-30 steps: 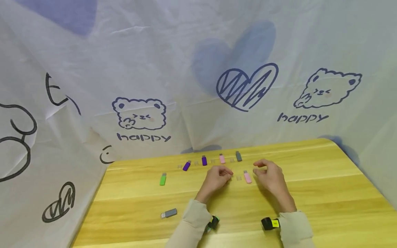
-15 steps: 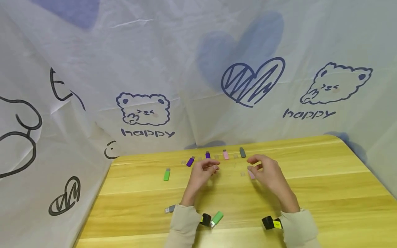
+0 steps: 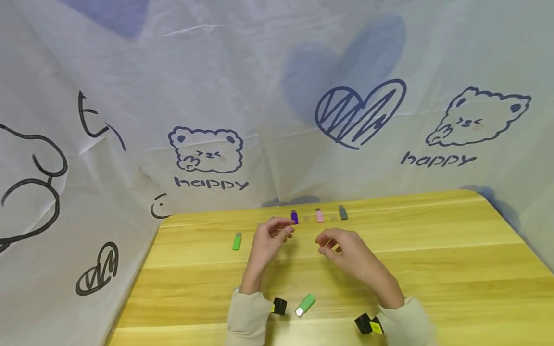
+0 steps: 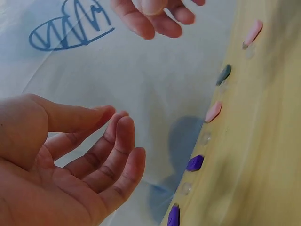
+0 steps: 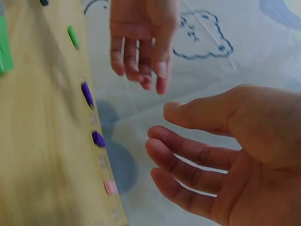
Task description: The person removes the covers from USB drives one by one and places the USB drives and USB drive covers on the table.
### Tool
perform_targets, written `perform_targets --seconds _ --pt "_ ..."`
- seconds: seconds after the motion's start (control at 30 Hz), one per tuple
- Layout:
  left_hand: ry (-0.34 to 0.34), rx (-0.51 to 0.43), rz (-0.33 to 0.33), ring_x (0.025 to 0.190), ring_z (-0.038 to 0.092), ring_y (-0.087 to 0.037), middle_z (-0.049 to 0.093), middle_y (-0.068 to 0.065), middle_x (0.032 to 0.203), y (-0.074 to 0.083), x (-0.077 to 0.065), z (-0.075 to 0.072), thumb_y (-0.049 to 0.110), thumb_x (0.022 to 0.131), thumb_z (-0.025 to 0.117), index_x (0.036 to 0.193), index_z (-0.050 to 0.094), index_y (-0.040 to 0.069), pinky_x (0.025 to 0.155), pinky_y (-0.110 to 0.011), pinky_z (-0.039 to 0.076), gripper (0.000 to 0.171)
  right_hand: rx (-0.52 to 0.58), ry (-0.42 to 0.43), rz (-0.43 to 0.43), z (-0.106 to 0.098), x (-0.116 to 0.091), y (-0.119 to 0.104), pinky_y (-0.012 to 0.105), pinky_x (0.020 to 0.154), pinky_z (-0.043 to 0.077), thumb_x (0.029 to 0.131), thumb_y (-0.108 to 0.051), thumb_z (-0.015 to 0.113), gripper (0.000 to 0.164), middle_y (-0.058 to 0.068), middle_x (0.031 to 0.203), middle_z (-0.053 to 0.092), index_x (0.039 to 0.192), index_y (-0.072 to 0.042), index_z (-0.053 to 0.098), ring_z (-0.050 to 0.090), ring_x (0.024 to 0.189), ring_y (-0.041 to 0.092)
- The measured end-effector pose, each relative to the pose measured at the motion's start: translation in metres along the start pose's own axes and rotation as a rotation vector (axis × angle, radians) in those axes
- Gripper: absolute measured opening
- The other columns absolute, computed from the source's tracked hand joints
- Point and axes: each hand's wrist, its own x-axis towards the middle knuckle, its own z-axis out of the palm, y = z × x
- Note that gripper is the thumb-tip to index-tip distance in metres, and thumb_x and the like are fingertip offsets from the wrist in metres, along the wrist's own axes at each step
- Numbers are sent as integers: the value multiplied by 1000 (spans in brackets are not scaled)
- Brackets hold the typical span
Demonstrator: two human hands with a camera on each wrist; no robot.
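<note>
Both bare hands hover over the wooden table (image 3: 415, 250) with nothing visible between their fingers. My left hand (image 3: 267, 240) has loosely bent fingers; a purple USB stick (image 3: 294, 217) lies just beyond its fingertips. A second purple USB stick (image 5: 87, 94), hidden behind that hand in the head view, shows in the right wrist view. My right hand (image 3: 346, 249) faces it from the right, thumb apart from the fingers. Farther back lie a pink USB stick (image 3: 320, 215) and a grey one (image 3: 343, 212). Another pink USB stick (image 4: 254, 32) appears in the left wrist view.
Small clear pieces (image 3: 306, 218) lie between the back-row sticks. A green USB stick (image 3: 237, 241) lies at the left, and a larger green one (image 3: 305, 305) between the forearms. A printed white cloth (image 3: 277, 105) hangs behind the table. Black wrist cameras (image 3: 280, 306) sit on both wrists.
My left hand has moved left, away from the table's middle, uncovering the larger green USB stick. The right hand has come left toward it. The head view has shifted slightly.
</note>
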Motion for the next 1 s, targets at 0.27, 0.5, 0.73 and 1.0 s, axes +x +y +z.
perform_targets --seconds 0.27,0.5,0.73,1.0 --pt "46 3 11 91 70 -37 73 -20 105 8 -3 -15 3 100 64 112 73 -4 82 -41 59 16 11 -237 -30 25 -1 -14 44 86 59 91 -2 76 14 9 103 73 105 -3 75 69 95 26" --pt "67 7 -11 93 69 -35 72 -20 108 5 -4 -23 2 100 64 114 72 -5 84 -40 59 17 43 -407 -13 48 0 -17 35 85 56 80 4 82 22 0 98 72 98 -7 77 66 96 21" --pt "71 -31 -10 93 67 -47 71 -28 106 -1 -2 -24 -2 99 63 113 70 -11 81 -46 60 17 25 -518 -16 61 -2 -20 28 81 53 76 -4 89 21 -9 91 68 91 -13 77 61 89 10" --pt "60 -5 2 90 70 -38 73 -21 104 -1 -3 -23 2 100 65 112 73 -6 79 -41 60 16 -38 -530 -55 66 -5 -24 20 68 48 73 5 87 21 -11 80 61 79 -13 76 54 74 6"
